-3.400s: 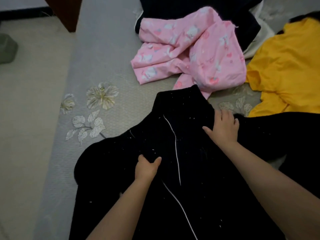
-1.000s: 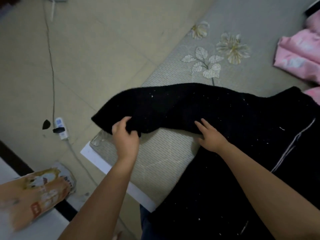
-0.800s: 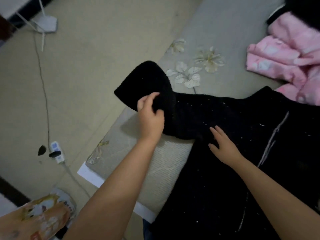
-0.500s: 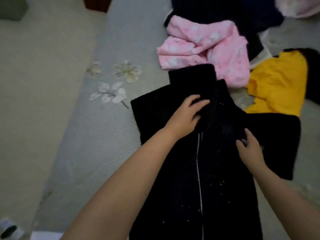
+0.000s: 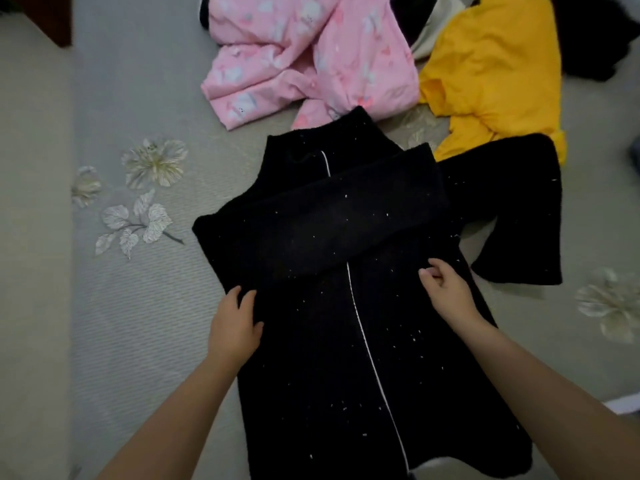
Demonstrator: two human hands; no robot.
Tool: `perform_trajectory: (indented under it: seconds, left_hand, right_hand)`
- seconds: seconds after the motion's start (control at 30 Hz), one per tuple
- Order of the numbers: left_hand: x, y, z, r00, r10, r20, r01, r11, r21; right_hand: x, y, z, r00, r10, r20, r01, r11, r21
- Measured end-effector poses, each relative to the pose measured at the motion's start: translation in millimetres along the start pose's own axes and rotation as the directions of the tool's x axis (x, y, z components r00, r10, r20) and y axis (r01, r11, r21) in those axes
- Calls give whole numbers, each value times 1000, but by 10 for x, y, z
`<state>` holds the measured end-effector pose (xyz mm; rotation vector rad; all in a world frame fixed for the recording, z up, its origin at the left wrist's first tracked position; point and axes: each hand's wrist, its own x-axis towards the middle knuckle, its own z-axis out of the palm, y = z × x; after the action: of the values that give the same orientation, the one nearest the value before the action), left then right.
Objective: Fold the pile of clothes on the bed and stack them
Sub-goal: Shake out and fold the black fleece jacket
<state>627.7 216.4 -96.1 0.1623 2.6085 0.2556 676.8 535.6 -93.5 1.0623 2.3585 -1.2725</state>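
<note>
Forearms reach up from the bottom of my view onto the black fleece jacket, which lies face up on the bed with its pale zip line running down the middle. My left hand lies on the jacket's left edge just below the folded sleeve, fingers curled over the cloth; I cannot tell whether it pinches the edge or only presses it. My right hand hovers at the right side of the chest, fingers loosely curled and holding nothing that I can see.

One sleeve is already laid across the chest, so I judge the jacket to be mid-fold. The other sleeve lies spread out to the right, and the next move likely calls for my right hand to reach out, take its cuff and bring it across, flat and free of bunching.

Beyond the collar lie the unfolded pink printed garment and the yellow garment, with dark clothes at the top edge. The bedcover is grey with pale embroidered flowers; beige floor runs along the left.
</note>
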Motion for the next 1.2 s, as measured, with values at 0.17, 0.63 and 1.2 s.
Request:
perform_trajectory:
  seconds: [0.17,0.63,1.2]
  left_hand:
    - [147,86,47,996,-66,-60,69,996,60]
    - [416,-322,-110,951,292,-99,-243,908,342]
    - [1287,-401,-493,987,-11,-161,12,1000,3]
  right_hand:
    - [448,-243,-56,910,-411,51,358,719,-596]
    - [904,-614,-338,638,-684,354,548,80,-833]
    - [1146,-1027,22,889,-388,242,386,353,-853]
